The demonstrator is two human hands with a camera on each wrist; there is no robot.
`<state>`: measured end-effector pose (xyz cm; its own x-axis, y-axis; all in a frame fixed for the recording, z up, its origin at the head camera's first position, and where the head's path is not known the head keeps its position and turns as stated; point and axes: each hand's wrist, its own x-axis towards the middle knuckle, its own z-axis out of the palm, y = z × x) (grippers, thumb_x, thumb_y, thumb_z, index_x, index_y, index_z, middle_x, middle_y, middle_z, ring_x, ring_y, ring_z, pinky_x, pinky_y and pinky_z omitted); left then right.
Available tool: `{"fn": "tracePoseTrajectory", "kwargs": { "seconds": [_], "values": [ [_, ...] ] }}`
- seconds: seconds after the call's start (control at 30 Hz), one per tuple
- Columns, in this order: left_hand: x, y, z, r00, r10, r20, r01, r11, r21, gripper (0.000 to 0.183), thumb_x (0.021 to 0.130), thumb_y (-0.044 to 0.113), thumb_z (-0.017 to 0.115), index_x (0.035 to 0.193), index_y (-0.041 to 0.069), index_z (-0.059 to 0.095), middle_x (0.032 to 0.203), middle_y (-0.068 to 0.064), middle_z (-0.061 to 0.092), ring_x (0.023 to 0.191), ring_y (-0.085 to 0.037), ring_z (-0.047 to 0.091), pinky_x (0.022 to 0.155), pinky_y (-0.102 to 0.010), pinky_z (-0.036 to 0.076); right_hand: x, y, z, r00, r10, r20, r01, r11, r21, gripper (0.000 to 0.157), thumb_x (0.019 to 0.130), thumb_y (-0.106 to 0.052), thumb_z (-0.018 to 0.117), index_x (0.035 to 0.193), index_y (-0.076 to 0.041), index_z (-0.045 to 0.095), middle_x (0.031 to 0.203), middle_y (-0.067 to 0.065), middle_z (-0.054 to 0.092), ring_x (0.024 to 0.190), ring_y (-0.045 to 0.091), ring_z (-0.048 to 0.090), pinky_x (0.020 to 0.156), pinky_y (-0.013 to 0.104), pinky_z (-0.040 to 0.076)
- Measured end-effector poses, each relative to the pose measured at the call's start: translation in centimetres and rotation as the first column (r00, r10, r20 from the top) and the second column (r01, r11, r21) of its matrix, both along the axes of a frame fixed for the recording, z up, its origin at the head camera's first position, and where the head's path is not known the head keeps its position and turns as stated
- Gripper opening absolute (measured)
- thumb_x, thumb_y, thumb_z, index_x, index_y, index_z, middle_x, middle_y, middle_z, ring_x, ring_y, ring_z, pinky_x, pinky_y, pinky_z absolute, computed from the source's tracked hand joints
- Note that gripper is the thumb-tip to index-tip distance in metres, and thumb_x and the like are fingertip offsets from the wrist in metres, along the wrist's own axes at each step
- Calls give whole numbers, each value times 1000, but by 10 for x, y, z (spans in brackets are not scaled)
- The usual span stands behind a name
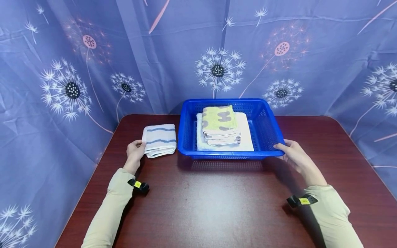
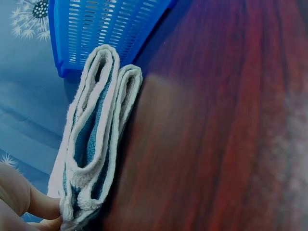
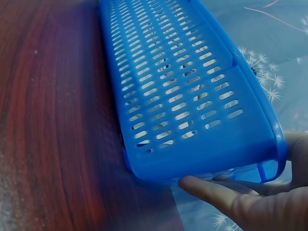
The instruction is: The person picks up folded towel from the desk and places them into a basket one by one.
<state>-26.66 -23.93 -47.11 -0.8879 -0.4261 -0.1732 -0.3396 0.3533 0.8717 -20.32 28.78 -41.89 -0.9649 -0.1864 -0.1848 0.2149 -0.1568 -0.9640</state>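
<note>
A folded white towel with blue wavy stripes [image 1: 160,136] lies on the table left of the blue plastic basket [image 1: 229,153]. My left hand [image 1: 135,151] pinches the towel's left edge between thumb and fingers; its layered folds show in the left wrist view. At the basket's front right corner, my right hand [image 1: 293,154] grips the rim, thumb on top. In the right wrist view its fingers [image 3: 207,190] extend along the basket's end. Inside the basket, a folded yellow-green towel with grey patches [image 1: 219,119] sits on a larger white folded towel [image 1: 248,132].
The dark red wooden table [image 1: 192,199] has rounded back corners. A blue curtain with a dandelion print [image 1: 173,51] hangs close behind the table and along its sides. Each wrist wears a black band with a yellow label.
</note>
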Motion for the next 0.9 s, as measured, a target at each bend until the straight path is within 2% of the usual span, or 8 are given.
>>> {"fn": "tracePoseTrajectory", "kwargs": {
  "seconds": [0.3,0.5,0.63,0.9],
  "values": [
    [11,-5,2,999,-47,25,47,999,22,34,93,17,47,120,-2,54,114,-17,55,100,-22,48,79,-24,38,0,3,-1,997,72,17,-71,997,-38,27,92,-1,44,115,9,32,91,3,67,80,9,67,76,25,54],
    [19,-8,3,996,-83,45,83,996,21,35,93,17,45,122,-1,52,116,-17,54,101,-21,48,79,-23,38,1,3,0,996,82,28,-81,996,-33,33,92,-1,43,118,12,28,93,3,66,81,9,66,77,25,54],
    [23,-8,4,994,-101,34,101,995,16,35,93,16,46,122,-4,51,114,-18,53,100,-21,47,79,-23,38,2,4,0,995,92,27,-92,996,-20,38,93,-3,43,121,16,25,92,3,66,79,9,66,77,26,54],
    [32,-8,7,992,-122,36,122,993,1,36,93,16,46,122,-5,51,115,-20,54,95,-18,49,76,-21,38,1,4,-3,995,92,33,-91,995,-38,32,93,-4,43,116,13,28,93,4,64,80,9,66,79,28,53]
  ]
}}
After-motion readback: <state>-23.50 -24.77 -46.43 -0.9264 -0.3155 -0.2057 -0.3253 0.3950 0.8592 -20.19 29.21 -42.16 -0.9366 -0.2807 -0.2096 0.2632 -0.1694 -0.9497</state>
